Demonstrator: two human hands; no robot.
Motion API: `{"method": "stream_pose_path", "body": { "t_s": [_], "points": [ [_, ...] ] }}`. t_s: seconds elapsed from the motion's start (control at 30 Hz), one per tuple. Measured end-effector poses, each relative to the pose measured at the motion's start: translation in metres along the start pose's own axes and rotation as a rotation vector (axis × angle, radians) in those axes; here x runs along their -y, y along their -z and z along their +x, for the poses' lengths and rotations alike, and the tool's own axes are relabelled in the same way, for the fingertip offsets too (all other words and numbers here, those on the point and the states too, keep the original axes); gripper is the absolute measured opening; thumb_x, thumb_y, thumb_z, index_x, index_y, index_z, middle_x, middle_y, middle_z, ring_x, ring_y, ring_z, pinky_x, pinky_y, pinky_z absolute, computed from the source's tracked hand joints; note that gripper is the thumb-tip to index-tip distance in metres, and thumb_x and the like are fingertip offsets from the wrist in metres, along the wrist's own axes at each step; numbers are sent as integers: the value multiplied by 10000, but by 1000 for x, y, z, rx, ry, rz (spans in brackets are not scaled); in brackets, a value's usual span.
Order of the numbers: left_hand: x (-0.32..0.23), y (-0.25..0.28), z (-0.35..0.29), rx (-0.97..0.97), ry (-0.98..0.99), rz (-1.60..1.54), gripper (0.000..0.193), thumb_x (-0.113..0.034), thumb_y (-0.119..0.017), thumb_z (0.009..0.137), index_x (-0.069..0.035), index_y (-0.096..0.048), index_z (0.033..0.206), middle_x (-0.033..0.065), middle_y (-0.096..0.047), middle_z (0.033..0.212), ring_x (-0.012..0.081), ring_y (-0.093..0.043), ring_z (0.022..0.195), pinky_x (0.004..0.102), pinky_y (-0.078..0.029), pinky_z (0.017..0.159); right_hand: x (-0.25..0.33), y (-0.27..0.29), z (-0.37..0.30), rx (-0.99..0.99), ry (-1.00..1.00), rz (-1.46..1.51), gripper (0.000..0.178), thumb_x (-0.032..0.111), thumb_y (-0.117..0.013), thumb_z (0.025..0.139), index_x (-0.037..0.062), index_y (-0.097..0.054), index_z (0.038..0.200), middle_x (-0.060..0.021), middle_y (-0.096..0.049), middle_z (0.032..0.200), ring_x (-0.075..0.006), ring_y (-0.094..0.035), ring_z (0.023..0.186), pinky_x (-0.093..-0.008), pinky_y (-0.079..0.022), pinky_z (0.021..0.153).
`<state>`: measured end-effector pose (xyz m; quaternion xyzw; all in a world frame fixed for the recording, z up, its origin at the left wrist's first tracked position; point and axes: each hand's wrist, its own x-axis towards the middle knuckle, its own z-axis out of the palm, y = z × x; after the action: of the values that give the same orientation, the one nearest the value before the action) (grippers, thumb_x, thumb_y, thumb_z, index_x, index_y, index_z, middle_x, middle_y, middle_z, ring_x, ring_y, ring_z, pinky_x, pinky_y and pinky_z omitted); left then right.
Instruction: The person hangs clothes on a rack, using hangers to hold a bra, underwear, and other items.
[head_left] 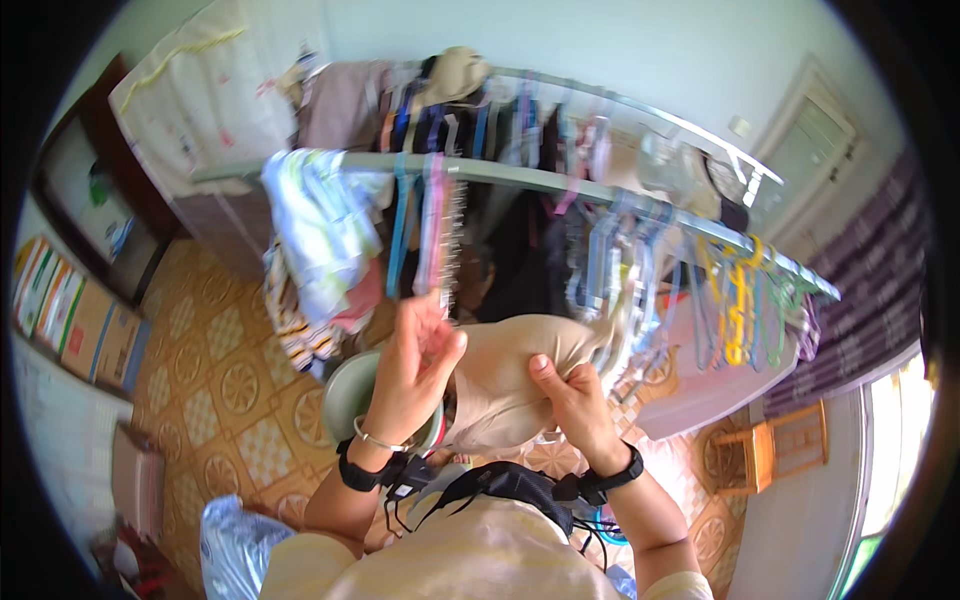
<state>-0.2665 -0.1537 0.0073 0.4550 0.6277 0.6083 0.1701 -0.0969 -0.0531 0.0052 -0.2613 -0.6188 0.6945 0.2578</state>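
A beige garment (505,375) stretches in front of me, below the near rail. My right hand (575,395) is closed on its right edge, the thumb lying on top of the fabric. My left hand (420,345) is raised at the garment's left side, palm partly showing, with the thumb apart from the slightly bent fingers. Just above those fingertips hang a pink hanger (431,225) and a row of thin wire-like hangers (453,250); motion blur hides whether the fingers touch them. Blue hangers (402,235) hang to their left.
A metal rail (510,177) crosses ahead, carrying a light blue patterned cloth (322,215) and yellow hangers (738,300). Behind it stands a second rail (640,105) with clothes. A pale bucket (350,400) is below my left hand. A wooden chair (765,450) stands right.
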Motion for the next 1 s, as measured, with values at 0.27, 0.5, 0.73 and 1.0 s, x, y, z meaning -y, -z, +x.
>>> {"method": "stream_pose_path", "body": {
  "t_s": [0.27, 0.5, 0.73, 1.0],
  "points": [
    [-8, -143, -40, 540, 325, -306, 420, -366, -491, 977, 27, -626, 914, -40, -550, 707, 46, -458, 676, 233, -394, 597, 20, 120, -89, -259, -14, -265, 513, 422, -452, 981, 2, -559, 705, 9, -537, 606, -81, -458, 565, -299, -378, 496],
    [-50, -259, -61, 262, 230, -389, 350, -312, -481, 988, 9, -617, 953, -28, -601, 816, 45, -510, 749, 222, -438, 660, -11, 232, -160, -217, -84, -238, 497, 398, -592, 916, -13, -515, 1185, -77, -588, 1015, -128, -539, 923, -269, -468, 747],
    [-87, -317, -73, 348, 524, -710, 392, -334, -457, 988, -1, -545, 1176, 83, -622, 1112, 161, -615, 991, 290, -508, 839, -42, 304, -211, -290, 65, -178, 464, 246, -695, 856, -32, -525, 1187, -94, -635, 1035, -141, -581, 960, -298, -458, 881],
    [-69, -323, -69, 550, 824, -1065, 517, -373, -577, 907, -58, -475, 1305, 78, -577, 1236, 215, -546, 1132, 382, -430, 970, -25, 329, -235, 320, 5, 74, 192, 99, -655, 871, 8, -647, 1039, -5, -679, 893, -101, -593, 799, -290, -480, 737]
  ]
}}
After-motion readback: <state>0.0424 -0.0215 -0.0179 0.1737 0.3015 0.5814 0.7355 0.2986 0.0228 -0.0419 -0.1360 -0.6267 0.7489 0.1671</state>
